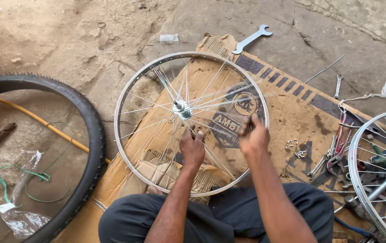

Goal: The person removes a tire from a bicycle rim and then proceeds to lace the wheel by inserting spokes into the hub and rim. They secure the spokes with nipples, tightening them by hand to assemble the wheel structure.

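Observation:
A silver bicycle wheel rim [132, 81] with thin spokes and a central hub [183, 109] lies tilted over a sheet of brown cardboard [292, 103], its near edge against my lap. My left hand [193, 147] reaches in among the spokes just below the hub, fingers curled on one spoke. To its right, my right hand [252, 135] is closed on something small at a spoke near the rim's right side; what it pinches is too small to make out.
A black tyre [92, 135] lies at the left over a yellow rod [40, 123]. A flat spanner [251, 39] rests at the cardboard's far edge. Pliers, spanners and small parts [332, 155] lie at the right beside two more spoked rims [357, 153].

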